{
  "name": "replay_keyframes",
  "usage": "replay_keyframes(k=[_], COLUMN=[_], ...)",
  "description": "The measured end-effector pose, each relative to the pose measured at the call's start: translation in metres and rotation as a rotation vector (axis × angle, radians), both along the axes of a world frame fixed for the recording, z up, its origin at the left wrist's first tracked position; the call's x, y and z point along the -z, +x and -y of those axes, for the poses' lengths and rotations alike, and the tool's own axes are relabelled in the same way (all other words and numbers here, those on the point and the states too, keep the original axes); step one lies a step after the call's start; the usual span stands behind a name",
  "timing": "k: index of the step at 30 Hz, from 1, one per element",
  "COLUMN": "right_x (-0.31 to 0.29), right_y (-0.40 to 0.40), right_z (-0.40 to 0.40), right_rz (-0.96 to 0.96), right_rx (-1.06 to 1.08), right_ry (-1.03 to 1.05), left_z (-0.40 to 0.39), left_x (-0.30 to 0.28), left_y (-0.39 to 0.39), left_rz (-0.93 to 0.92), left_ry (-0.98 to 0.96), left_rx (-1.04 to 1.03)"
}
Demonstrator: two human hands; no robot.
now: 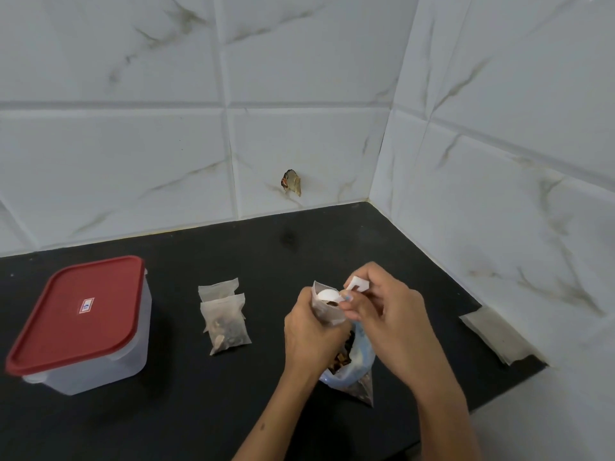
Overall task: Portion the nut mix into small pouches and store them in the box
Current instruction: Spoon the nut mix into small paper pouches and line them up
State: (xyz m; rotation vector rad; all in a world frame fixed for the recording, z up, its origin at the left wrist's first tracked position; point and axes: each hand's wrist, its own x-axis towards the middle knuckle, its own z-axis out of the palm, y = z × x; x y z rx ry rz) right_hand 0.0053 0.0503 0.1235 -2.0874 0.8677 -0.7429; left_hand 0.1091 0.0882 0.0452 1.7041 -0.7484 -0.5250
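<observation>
My left hand (311, 337) grips a small clear pouch (326, 311) upright above the counter. My right hand (382, 311) holds a white plastic scoop (332, 295) by its handle, with the bowl tipped into the pouch's open mouth. Below the hands lies the large clear bag of nut mix (354, 371), open, dark nuts showing inside. Two small pouches (226, 322) lie stacked to the left; the front one holds nut mix. The clear storage box (80, 324) with its red lid on stands at the far left.
The black counter (199, 410) ends at white marbled wall tiles behind and to the right. A flat stack of empty pouches (499, 337) lies against the right wall. A small brown scrap (292, 183) sticks to the back wall.
</observation>
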Motion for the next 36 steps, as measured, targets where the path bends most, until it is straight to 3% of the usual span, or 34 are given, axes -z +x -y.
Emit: replay_keyframes(k=[10,15,18,20,24,28,33,36], right_x=[0.002,0.003,0.000,0.005,0.044,0.077,0.094,0.099], right_y=[0.004,0.007,0.008,0.006,0.007,0.020,0.033,0.039], right_z=[-0.003,-0.002,-0.002,0.003,0.010,0.014,0.019,0.015], right_rz=[0.050,0.155,0.459,0.524,0.103,-0.183,-0.290,-0.200], right_rx=[0.064,0.057,0.221,0.321,0.235,0.206,0.212,0.148], right_ry=[-0.157,-0.051,0.155,0.211,0.137,0.024,-0.032,0.016], left_z=[-0.001,-0.003,-0.004,-0.008,-0.012,-0.006,-0.008,-0.005], left_x=[0.002,0.003,0.004,0.009,0.025,0.036,0.038,0.036], left_y=[0.006,0.007,0.011,0.018,0.031,0.037,0.039,0.040], left_rz=[-0.041,-0.038,-0.039,-0.071,-0.191,-0.429,-0.605,-0.637], left_ry=[-0.075,-0.076,-0.059,-0.038,0.002,0.070,0.063,0.068], left_rx=[-0.004,-0.003,-0.020,-0.065,-0.170,-0.152,-0.093,-0.018])
